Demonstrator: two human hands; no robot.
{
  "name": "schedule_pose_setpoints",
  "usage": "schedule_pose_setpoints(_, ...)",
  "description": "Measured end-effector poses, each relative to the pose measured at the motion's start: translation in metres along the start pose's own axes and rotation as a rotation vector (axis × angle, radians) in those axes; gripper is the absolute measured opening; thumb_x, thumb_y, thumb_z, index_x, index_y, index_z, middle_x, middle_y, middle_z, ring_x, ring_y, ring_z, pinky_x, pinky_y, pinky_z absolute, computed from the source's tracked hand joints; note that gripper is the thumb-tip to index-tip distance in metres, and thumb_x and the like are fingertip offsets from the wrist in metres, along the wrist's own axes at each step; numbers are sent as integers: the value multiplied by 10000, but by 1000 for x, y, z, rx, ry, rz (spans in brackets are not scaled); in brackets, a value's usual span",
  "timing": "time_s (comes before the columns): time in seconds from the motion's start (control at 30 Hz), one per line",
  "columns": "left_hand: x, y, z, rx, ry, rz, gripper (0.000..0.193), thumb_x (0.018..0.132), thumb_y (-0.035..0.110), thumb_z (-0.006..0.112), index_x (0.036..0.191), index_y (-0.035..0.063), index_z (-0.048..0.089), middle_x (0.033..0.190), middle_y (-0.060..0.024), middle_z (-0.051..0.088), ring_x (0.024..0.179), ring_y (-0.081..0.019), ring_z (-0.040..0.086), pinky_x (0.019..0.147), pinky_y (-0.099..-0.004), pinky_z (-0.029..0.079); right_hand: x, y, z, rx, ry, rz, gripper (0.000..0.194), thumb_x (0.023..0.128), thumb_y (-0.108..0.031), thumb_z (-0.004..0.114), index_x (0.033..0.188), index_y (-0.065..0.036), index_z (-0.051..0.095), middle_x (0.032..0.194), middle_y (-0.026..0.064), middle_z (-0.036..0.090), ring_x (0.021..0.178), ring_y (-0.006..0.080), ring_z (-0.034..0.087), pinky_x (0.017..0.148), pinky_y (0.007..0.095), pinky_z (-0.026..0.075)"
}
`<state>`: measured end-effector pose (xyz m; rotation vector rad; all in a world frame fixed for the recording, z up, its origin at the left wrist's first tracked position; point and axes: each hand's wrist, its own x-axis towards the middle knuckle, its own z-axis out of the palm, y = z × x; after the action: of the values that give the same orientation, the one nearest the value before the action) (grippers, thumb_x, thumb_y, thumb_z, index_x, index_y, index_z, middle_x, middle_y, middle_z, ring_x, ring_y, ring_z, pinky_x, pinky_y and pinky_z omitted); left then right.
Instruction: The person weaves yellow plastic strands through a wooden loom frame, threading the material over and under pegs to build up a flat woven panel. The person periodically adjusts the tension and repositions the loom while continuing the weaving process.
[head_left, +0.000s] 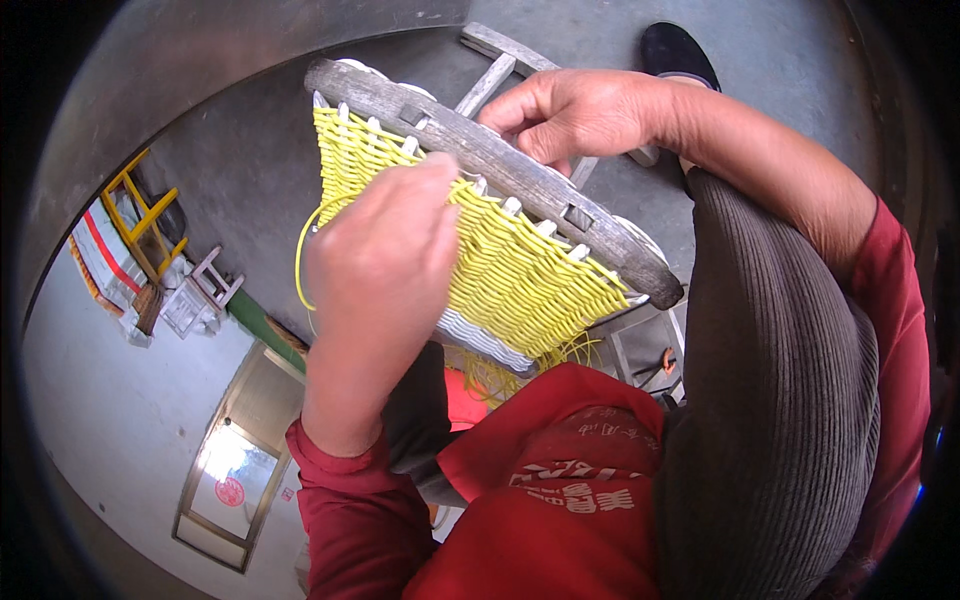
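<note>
Before me is a woven panel of yellow cord (525, 277), worked over pale uprights, with a weathered wooden bar (480, 154) slanting along its upper edge. Blurred and with fingers curled, my left hand (382, 247) is over the panel, its fingertips near the bar. A loose yellow strand (299, 262) loops out on its left and passes behind it; whether the fingers hold it cannot be told. My right hand (585, 116) is bent at the far side of the bar, its fingertips partly hidden behind it. A white woven band (484, 337) shows below the yellow.
Grey wooden framework (495, 79) extends behind the bar. Loose yellow cord ends (491, 375) hang by my red apron (540, 517). My raised knee (780, 300) is at the right. Farther left are a yellow metal frame (142, 225), a small stool (214, 281) and a door (232, 465).
</note>
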<state>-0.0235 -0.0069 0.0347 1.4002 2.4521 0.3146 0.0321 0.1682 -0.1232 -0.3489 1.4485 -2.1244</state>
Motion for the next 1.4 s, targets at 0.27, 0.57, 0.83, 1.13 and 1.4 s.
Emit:
schedule_pose_setpoints(0.27, -9, 3, -16, -81, -31, -39, 182, 724, -58, 652, 887, 21, 667, 744, -114, 579, 601, -266, 597, 545, -341, 467, 15, 35, 5, 345, -150, -18, 294, 911, -154, 579, 1181, -43, 615, 919, -4, 687, 769, 71, 636, 648, 236, 518)
schedule_pose_setpoints(0.57, 7, 0, 5, 89, -68, 70, 133, 734, -21, 619, 856, 29, 636, 737, -111, 568, 621, -284, 603, 553, -352, 471, 9, 18, -8, 71, -150, 99, 202, 885, -108, 569, 1045, -47, 676, 805, -8, 677, 690, 92, 628, 588, 248, 506)
schedule_pose_setpoints(0.83, -20, -2, -35, 126, -19, -31, 219, 725, -36, 635, 931, 25, 674, 850, -118, 665, 694, -296, 643, 627, -362, 499, -13, 57, -41, -1108, 394, 490, 164, 832, -94, 560, 942, -75, 680, 892, 150, 691, 853, 332, 665, 742, 425, 543)
schedule_pose_setpoints(1.13, -7, -24, -11, -179, 198, -158, 206, 770, -67, 641, 972, -32, 660, 836, -114, 672, 747, -183, 660, 688, -269, 500, -60, 68, -90, -726, 901, 458, 215, 896, -195, 556, 1037, -77, 667, 850, 93, 697, 763, 220, 667, 675, 373, 535)
schedule_pose_setpoints(1.4, -4, -39, 3, -857, 296, -551, 347, 806, -76, 594, 1153, -80, 583, 993, -98, 647, 898, -140, 622, 806, -245, 495, -73, 34, -87, 623, 1024, -252, 90, 884, -163, 627, 936, -89, 627, 863, 95, 681, 557, 105, 545, 462, 209, 422)
